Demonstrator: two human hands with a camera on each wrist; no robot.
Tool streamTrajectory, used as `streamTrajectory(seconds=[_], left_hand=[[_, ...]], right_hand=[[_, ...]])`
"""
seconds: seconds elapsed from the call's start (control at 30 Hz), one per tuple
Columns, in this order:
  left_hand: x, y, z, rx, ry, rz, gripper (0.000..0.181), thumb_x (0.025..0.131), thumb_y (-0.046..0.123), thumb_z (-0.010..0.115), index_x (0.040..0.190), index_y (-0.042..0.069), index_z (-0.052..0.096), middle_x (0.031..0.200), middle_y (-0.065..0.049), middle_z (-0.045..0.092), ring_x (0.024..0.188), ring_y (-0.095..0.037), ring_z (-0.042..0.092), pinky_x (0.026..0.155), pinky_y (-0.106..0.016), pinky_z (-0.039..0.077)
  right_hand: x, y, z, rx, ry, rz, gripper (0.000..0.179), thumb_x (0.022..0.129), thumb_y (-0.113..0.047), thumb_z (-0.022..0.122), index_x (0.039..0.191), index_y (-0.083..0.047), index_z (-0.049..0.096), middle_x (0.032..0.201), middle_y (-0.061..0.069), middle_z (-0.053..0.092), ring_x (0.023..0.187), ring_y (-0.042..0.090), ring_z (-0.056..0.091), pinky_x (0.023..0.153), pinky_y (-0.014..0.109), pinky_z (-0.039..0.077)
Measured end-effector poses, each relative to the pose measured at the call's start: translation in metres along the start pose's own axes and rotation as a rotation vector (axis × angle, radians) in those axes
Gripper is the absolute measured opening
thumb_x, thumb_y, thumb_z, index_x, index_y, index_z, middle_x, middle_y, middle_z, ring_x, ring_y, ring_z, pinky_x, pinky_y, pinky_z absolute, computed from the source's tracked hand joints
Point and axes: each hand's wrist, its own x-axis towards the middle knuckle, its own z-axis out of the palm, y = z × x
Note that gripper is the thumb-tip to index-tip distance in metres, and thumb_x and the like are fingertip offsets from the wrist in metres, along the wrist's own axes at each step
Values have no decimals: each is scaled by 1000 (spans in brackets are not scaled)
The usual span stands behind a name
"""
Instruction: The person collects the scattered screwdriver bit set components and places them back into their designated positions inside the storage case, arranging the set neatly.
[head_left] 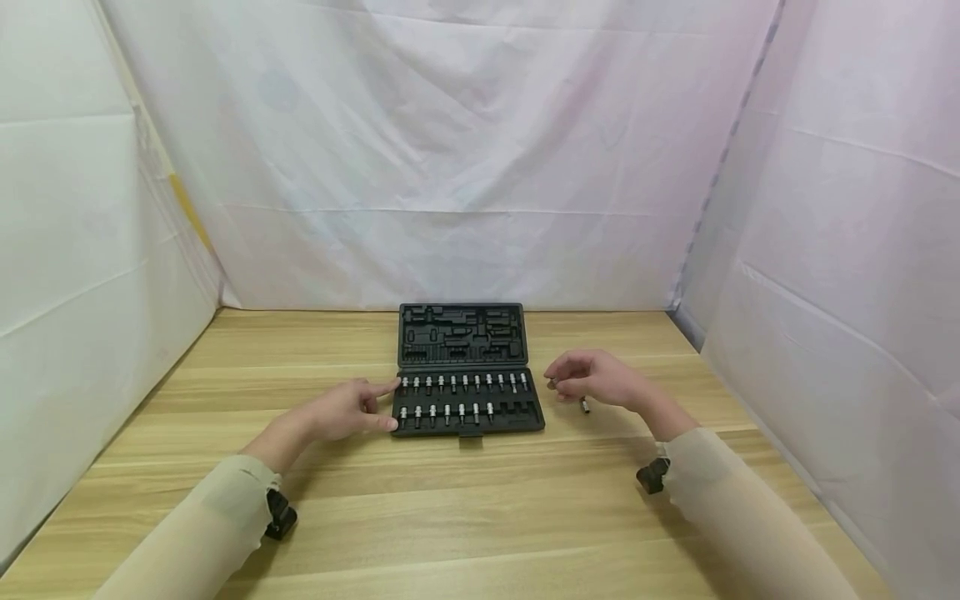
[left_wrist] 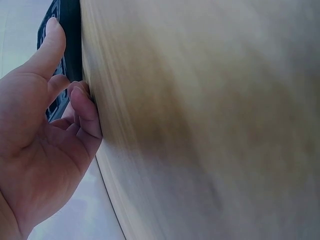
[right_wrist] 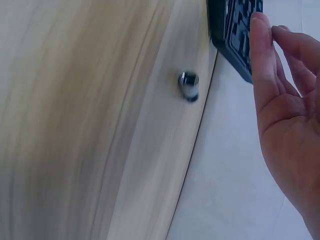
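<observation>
A black socket case (head_left: 469, 367) lies unfolded on the table, with two rows of silver bit sockets in its near half. Slots at the right end of the near row hold no socket. My left hand (head_left: 348, 410) touches the case's left side, index finger straight at the far row and thumb straight by the near corner. Its other fingers are bent under. Right of the case, my right hand (head_left: 600, 379) pinches a small bit socket (head_left: 552, 383) between thumb and fingertips, mostly hidden. Another bit socket (head_left: 586, 406) lies on the table below that hand.
The wood-grain table (head_left: 450, 517) spreads around the case. The raised lid (head_left: 462, 335) with moulded hollows stands on the far side, near the white cloth (head_left: 450, 167) at the back. A cloth wall (head_left: 847, 275) borders the right side. Each wrist wears a black camera.
</observation>
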Motion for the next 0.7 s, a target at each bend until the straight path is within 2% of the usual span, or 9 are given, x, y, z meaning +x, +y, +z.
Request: streamTrajectory(seconds=[0.2, 0.47, 0.7], left_hand=[[0, 0, 0, -5, 4, -3, 86, 98, 38, 84, 168, 9, 43, 96, -8, 56, 81, -19, 49, 67, -28, 44], [0, -1, 0, 0, 2, -9, 86, 98, 39, 83, 169, 11, 43, 97, -8, 55, 82, -19, 48, 68, -29, 44], [0, 0, 0, -11, 0, -13, 85, 99, 38, 83, 169, 11, 43, 96, -8, 55, 81, -19, 48, 67, -29, 43]], right_hand=[[10, -8, 12, 66, -21, -11, 34, 108, -8, 66, 140, 3, 66, 127, 28, 73, 101, 26, 79, 94, 53, 65], [21, -18, 26, 61, -9, -28, 32, 108, -14, 71, 137, -1, 69, 123, 22, 76, 99, 27, 80, 93, 54, 65], [31, -25, 38, 71, -29, -36, 33, 105, -11, 73, 135, 2, 69, 123, 23, 76, 98, 25, 80, 91, 46, 67]])
